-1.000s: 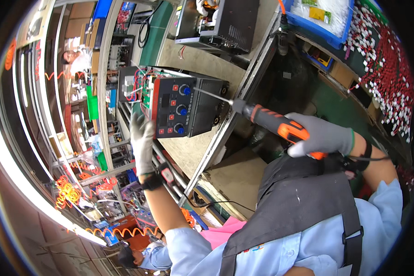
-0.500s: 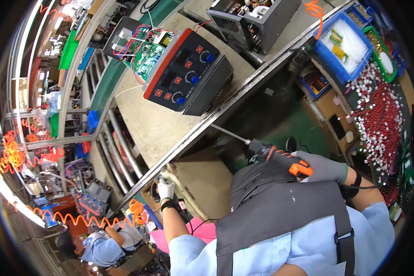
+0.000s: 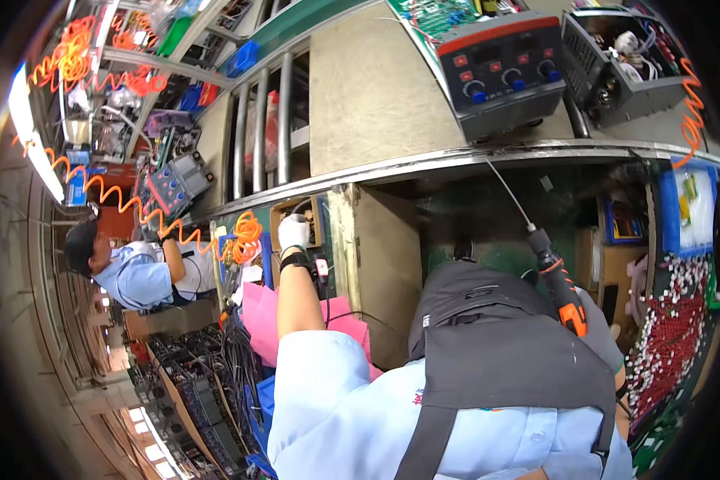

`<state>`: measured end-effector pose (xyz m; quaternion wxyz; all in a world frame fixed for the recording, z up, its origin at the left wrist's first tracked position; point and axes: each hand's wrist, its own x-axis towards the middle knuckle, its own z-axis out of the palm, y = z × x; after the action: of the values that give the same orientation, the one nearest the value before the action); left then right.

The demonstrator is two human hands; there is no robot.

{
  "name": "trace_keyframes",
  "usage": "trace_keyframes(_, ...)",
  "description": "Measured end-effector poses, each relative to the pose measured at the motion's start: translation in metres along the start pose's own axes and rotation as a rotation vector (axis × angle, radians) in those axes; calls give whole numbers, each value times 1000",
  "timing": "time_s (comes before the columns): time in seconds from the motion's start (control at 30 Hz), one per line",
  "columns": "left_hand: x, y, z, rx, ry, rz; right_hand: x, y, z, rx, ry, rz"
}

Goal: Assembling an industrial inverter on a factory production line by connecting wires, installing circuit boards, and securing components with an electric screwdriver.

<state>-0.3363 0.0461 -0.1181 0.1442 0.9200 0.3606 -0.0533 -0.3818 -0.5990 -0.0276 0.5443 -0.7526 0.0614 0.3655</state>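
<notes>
My left hand [image 3: 294, 232], in a white glove, reaches into a small cardboard box [image 3: 312, 227] below the bench edge. Its fingertips are down in the box, so what they touch is hidden. At my right side, my right hand [image 3: 598, 318] in a grey glove is closed around a black and orange electric screwdriver [image 3: 558, 280]. The tool's long thin bit points up and left toward the bench rail. On the bench stands a grey unit with a dark, red-topped control panel [image 3: 502, 72] and blue-tipped knobs. Behind the panel lies a green circuit board [image 3: 424, 30].
An open metal case [image 3: 616, 88] with wires sits at the back right. Metal rollers [image 3: 262, 132] lie left of the bench board. Red cables with white connectors [image 3: 670, 328] and a blue bin [image 3: 690, 210] are at right. A co-worker [image 3: 136, 268] sits at far left.
The view has turned and shifted left, so the panel now appears farther up and right. My left hand has gone deeper into the box. The screwdriver stays in my right hand.
</notes>
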Motion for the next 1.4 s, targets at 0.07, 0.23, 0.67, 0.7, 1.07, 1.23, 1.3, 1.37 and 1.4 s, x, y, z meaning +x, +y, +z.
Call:
trace_keyframes(0.07, 7, -7, 12, 39, -13, 53, 1, 2, 1, 9, -25, -76)
trace_keyframes(0.23, 9, -11, 25, -7, -24, 201, -2, -15, 0, -181, -83, -60)
trace_keyframes(0.67, -2, 22, 6, 199, 244, 158, -6, -26, -4, -214, -64, -145)
trace_keyframes(0.7, -15, 50, 4, -261, 75, 167, -6, -25, -5, -208, -79, -183)
trace_keyframes(1.07, -179, 314, 7, -1624, -864, 127, -27, -11, -34, -286, -36, -318)
trace_keyframes(1.23, -184, 318, 4, -1563, -883, 31, -40, -5, -41, -432, 30, -339)
trace_keyframes(1.3, -183, 320, 6, -1540, -889, 62, -42, -7, -41, -475, 52, -367)
trace_keyframes(1.37, -180, 320, 6, -1515, -909, 87, -45, -13, -41, -578, 66, -291)
trace_keyframes(1.4, -178, 320, 5, -1512, -943, 98, -47, -17, -40, -558, 78, -323)
